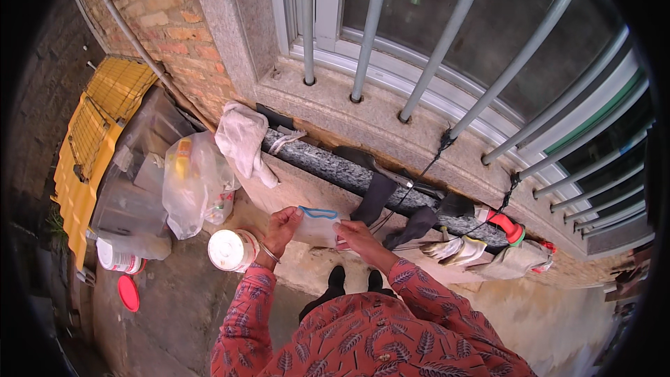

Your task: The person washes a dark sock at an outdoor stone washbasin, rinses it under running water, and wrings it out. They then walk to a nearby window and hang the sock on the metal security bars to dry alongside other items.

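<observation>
Between my two hands is a small translucent plastic bag (315,232) with a blue band round its mouth; the mouth gapes a little. My left hand (283,229) pinches its left edge between thumb and fingers. On the opposite side my right hand (361,239) grips the bag's right edge. Whether anything lies inside the bag I cannot tell. Just beyond the right hand, a dark sock (375,194) and a second dark cloth piece (412,227) drape over a speckled granite ledge (317,163).
A white cloth (243,136) hangs at the ledge's left end; work gloves (457,248) and a red-headed object (507,227) lie to the right. A white-lidded bucket (232,250) and stuffed plastic bag (188,185) stand left. Metal window bars (447,42) rise behind, with black cords tied on.
</observation>
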### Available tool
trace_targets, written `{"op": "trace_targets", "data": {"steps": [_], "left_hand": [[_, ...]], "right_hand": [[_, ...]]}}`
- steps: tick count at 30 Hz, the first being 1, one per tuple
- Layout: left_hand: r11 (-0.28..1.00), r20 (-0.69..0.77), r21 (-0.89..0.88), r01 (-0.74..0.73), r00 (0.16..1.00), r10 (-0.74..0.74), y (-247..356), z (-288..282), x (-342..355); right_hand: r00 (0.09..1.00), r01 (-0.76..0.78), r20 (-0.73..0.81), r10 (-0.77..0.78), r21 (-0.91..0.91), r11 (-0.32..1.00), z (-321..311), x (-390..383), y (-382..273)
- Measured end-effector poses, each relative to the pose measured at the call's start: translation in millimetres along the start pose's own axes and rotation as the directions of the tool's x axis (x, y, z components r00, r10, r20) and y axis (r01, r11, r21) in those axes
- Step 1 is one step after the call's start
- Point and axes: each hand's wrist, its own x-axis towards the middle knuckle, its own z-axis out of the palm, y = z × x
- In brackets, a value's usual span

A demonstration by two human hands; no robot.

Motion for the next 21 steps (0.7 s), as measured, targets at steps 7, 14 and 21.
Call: {"op": "trace_targets", "data": {"steps": [7,14,21], "left_hand": [[0.988,0.001,0.122,-0.096,0.995,0.097,25,-53,90],[0.75,-0.157,0.569,-0.336,0.851,0.5,16,-67,209],[0.847,-0.333,0.377,-0.374,0.799,0.501,-19,-76,186]], "right_hand": [[0.998,0.057,-0.047,-0.051,0.134,0.989,15,66,-57],[0.908,0.221,-0.242,-0.341,-0.415,0.883,-32,105,-72],[0.98,-0.009,-0.201,-0.007,-0.078,0.997,-46,-10,5]]}}
